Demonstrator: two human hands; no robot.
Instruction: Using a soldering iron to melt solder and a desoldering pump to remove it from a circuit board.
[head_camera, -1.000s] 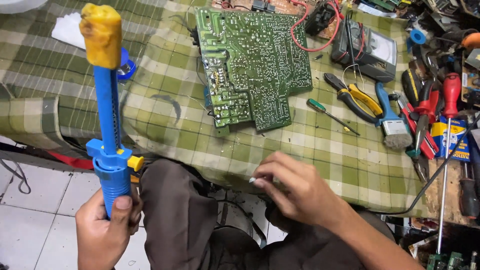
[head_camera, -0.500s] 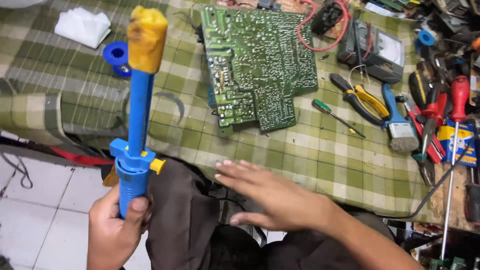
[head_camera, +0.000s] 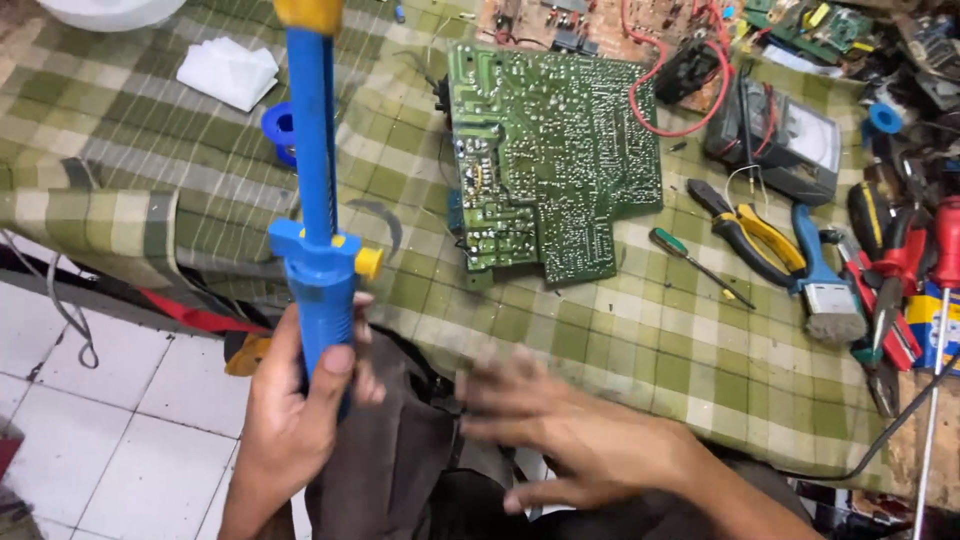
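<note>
Gripping the blue desoldering pump (head_camera: 318, 230) by its lower barrel, my left hand (head_camera: 300, 400) is closed tight round it at lower left of the frame, thumb up the front, the tool upright with its yellow cap (head_camera: 310, 12) cut off by the top edge. My right hand (head_camera: 560, 430) hovers blurred at bottom centre, fingers spread and holding nothing, just above my dark trousers (head_camera: 400, 470). Ahead, at upper centre, the green circuit board (head_camera: 550, 160) lies solder side up on the checked cloth (head_camera: 640, 350) covering the surface. To do this well, I judge the pump should stay vertical and steady, thumb kept off the yellow button (head_camera: 368, 262), and the free hand should avoid the pliers (head_camera: 750, 235) and brush (head_camera: 825, 290) at right
</note>
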